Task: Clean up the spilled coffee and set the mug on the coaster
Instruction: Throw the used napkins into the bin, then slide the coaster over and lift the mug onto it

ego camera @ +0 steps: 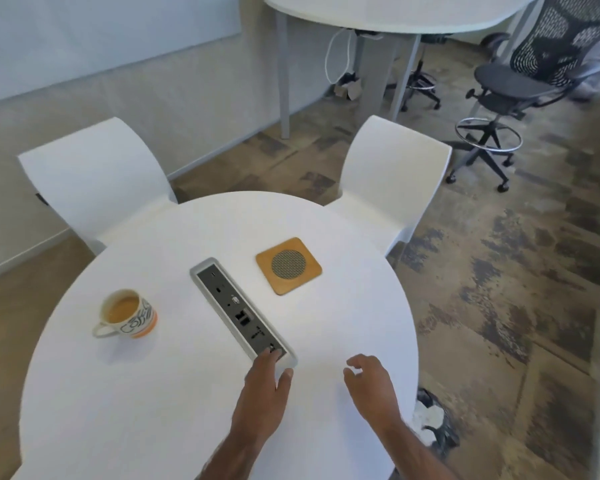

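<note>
A white mug (129, 315) with black lettering and an orange base stands upright on the left of the round white table (187, 410), holding light brown coffee. A square wooden coaster (288, 266) with a round mesh centre lies at the far right, bare. My left hand (264, 386) reaches flat over the near end of the grey power strip (241, 311), fingers together, holding nothing. My right hand (371, 386) hovers near the table's right edge, fingers loosely curled and apart, empty. No spill shows on the tabletop.
Two white chairs (94, 181) (392, 181) stand at the table's far side. A black waste bin (433, 420) with crumpled white paper sits on the carpet at the right. A black mesh office chair (520, 84) and another white table (378, 15) stand further back.
</note>
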